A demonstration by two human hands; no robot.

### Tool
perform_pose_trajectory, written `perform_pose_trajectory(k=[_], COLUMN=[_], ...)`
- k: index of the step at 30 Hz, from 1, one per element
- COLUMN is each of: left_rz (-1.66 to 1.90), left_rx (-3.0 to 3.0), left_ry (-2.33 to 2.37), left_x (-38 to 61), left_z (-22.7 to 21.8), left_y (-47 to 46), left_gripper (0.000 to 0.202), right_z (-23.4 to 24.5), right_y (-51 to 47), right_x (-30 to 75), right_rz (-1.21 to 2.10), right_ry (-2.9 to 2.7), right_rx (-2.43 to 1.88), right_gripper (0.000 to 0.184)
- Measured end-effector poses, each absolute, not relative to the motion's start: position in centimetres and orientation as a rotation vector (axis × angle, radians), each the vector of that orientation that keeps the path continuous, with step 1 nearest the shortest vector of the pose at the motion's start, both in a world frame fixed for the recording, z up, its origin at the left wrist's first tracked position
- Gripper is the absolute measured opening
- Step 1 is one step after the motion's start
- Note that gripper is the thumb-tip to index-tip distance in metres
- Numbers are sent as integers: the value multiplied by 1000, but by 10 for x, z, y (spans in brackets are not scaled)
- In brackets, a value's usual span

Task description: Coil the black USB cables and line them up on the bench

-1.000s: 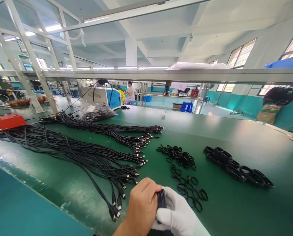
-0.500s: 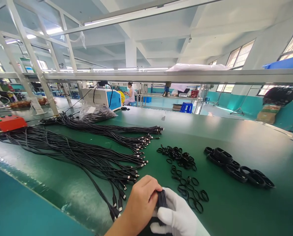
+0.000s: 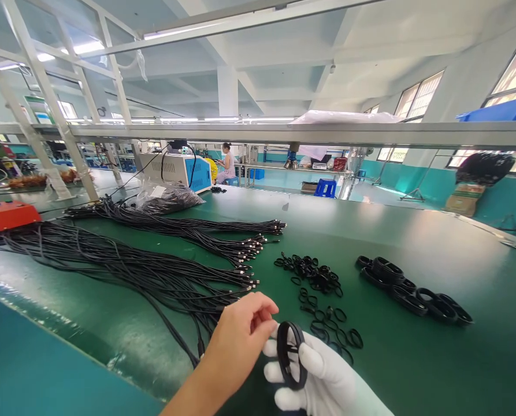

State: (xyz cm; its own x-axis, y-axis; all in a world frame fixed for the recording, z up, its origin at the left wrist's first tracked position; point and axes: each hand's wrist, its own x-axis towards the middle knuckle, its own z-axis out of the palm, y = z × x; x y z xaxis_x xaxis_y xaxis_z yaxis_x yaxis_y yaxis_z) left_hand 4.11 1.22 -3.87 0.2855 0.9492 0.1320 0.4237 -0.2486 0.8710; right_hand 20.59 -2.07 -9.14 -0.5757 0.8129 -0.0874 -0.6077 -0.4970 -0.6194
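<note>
My right hand (image 3: 327, 375), in a white glove, holds a small oval coil of black cable (image 3: 282, 353) at the bottom middle. Its thumb presses on the near side of the coil, and its fingertips show on the far side. My left hand (image 3: 244, 332) is bare and sits just left of the coil. Its fingers are half curled, with a gap between forefinger and thumb and nothing seen in them. Beyond the right hand, several loose black loops (image 3: 340, 315) lie on the green tabletop (image 3: 396, 370).
Bundles of long black cables (image 3: 123, 254) stretch across the left side. A pile of small black loops (image 3: 314, 271) and a row of coiled cables (image 3: 414, 292) lie to the right. Behind stand a bagged bundle (image 3: 166, 196) and a white-and-blue machine (image 3: 177, 170). A person (image 3: 228, 164) sits far back.
My left hand has come off the coil and moved slightly left and up. The right hand has turned the coil, so its oval opening now faces the camera.
</note>
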Motion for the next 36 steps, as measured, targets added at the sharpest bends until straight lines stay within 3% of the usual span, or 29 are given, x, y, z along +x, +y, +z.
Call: perform_pose_trajectory(k=[10, 26, 28, 33, 36], left_rz=[884, 737, 689, 504, 507], left_rx=[1959, 2171, 2060, 1713, 1567], left_ry=[1523, 1302, 1234, 819, 600], left_x=[66, 53, 45, 25, 21], left_z=[-65, -50, -45, -47, -56], left_y=[1, 19, 24, 40, 46], left_gripper=[18, 22, 19, 43, 43], right_z=[-97, -97, -93, -79, -78], right_y=[-21, -21, -21, -21, -19], right_x=[196, 198, 199, 198, 196], right_rz=[1888, 1982, 2057, 2289, 2359], right_ry=[-864, -785, -703, -513, -501], right_rx=[-753, -569, -472, -268, -318], right_gripper=[54, 32, 29, 42, 47])
